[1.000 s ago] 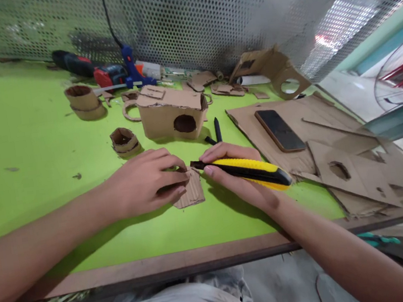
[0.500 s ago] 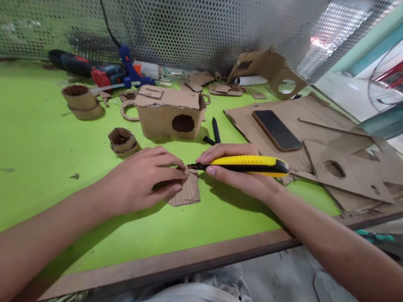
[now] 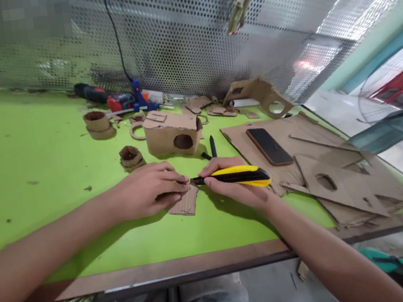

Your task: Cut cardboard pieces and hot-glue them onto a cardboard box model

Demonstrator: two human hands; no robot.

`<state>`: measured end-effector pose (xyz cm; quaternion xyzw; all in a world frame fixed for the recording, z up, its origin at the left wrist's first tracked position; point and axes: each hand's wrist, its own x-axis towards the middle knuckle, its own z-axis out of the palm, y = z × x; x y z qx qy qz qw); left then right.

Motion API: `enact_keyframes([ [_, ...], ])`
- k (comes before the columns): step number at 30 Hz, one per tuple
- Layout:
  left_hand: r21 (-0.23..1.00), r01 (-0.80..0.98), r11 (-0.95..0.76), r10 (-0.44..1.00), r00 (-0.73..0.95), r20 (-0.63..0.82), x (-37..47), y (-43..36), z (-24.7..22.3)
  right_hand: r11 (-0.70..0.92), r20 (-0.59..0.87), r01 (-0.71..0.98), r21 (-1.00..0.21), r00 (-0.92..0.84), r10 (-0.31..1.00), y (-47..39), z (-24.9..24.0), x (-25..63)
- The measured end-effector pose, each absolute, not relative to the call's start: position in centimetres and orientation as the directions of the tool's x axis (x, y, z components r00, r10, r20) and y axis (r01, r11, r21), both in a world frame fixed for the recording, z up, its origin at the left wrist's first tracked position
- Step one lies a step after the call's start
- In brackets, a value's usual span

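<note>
My right hand (image 3: 234, 181) is closed around a yellow and black utility knife (image 3: 240, 176), whose tip points left at the top of a small cardboard piece (image 3: 185, 204). Fingers of my left hand (image 3: 150, 190) are bent over that piece and grip its upper left part; the fingertips nearly meet the knife's tip. The blade itself is too small to make out. Behind my hands stands a cardboard box (image 3: 171, 134) with a round hole in its front.
Small cardboard rings (image 3: 131, 157) stand left of the box. A phone (image 3: 270, 146) lies on cardboard sheets (image 3: 336, 152) at the right. A blue glue gun (image 3: 139, 97) and a drill (image 3: 119, 101) lie at the back, and black markers (image 3: 213, 147) behind my right hand.
The view has tilted, so the table items appear lower. The small cardboard piece is turned slightly, its lower edge more slanted. Both hands keep their holds.
</note>
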<state>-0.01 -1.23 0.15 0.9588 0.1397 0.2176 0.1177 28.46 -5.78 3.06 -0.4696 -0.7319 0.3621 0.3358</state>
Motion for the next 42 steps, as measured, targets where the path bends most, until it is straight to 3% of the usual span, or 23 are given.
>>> enact_keyframes([
  [6, 0.156, 0.270, -0.950, 0.310, 0.874, 0.374, 0.5, -2.2, 0.3, 0.417, 0.266, 0.458, -0.785, -0.360, 0.894, -6.1, 2.3, 28.0],
  [14, 0.082, 0.299, -0.951, 0.306, 0.865, 0.397, 0.3, -2.6, -0.2, 0.605, 0.459, 0.442, -0.662, -0.399, 0.794, -5.8, 0.6, 27.4],
  [27, 0.136, 0.326, -0.935, 0.353, 0.852, 0.385, 0.1, -2.3, -0.6, 0.408, 0.247, 0.437, -0.802, -0.378, 0.892, -5.6, 1.1, 27.8],
  [31, 0.123, 0.296, -0.947, 0.320, 0.865, 0.387, 0.7, -2.3, 0.3, 0.424, 0.181, 0.520, -0.741, -0.454, 0.872, -4.1, 1.4, 28.5],
  [35, 0.024, 0.336, -0.941, 0.322, 0.877, 0.355, 1.8, -2.9, 0.6, 0.569, 0.287, 0.506, -0.648, -0.530, 0.798, -2.4, 0.5, 28.2],
  [38, 0.117, 0.331, -0.936, 0.350, 0.844, 0.406, 2.0, -3.2, 0.1, 0.633, 0.408, 0.379, -0.675, -0.524, 0.748, -2.2, -0.4, 27.8],
  [42, 0.199, 0.340, -0.919, 0.394, 0.794, 0.463, 1.6, -3.0, -0.4, 0.628, 0.457, 0.303, -0.717, -0.475, 0.752, -2.6, -0.6, 27.5],
])
